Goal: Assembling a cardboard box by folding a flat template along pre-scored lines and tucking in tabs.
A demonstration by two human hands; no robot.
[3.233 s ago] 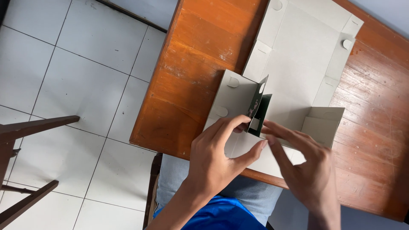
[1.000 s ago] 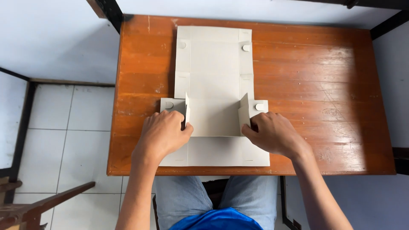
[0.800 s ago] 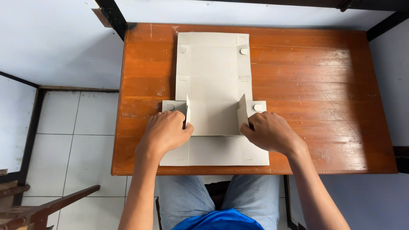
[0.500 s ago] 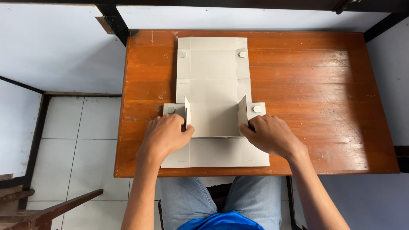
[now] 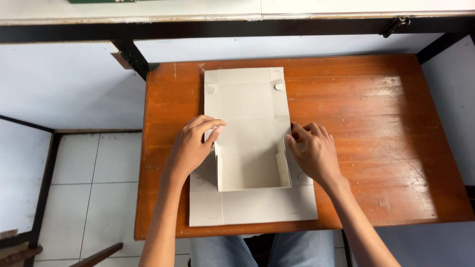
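A flat grey cardboard box blank point(image 5: 247, 113) lies lengthwise on the brown wooden table point(image 5: 376, 128). Two narrow side flaps stand upright near its middle. My left hand point(image 5: 190, 146) rests on the blank's left edge, fingers curled over the left side strip just above the left upright flap. On the other side, my right hand point(image 5: 311, 151) touches the right edge beside the right upright flap, fingers bent. Neither hand lifts the cardboard off the table.
A white wall and a black metal frame point(image 5: 133, 54) run behind the table. White floor tiles point(image 5: 94, 183) lie to the left, with a wooden chair part point(image 5: 99, 254) at the bottom left. My knees in blue jeans point(image 5: 262, 249) show under the front edge.
Both hands have slid away from me along the blank's edges, from the lower corner tabs to the side strips. The view has shifted, with the table lower in the picture.
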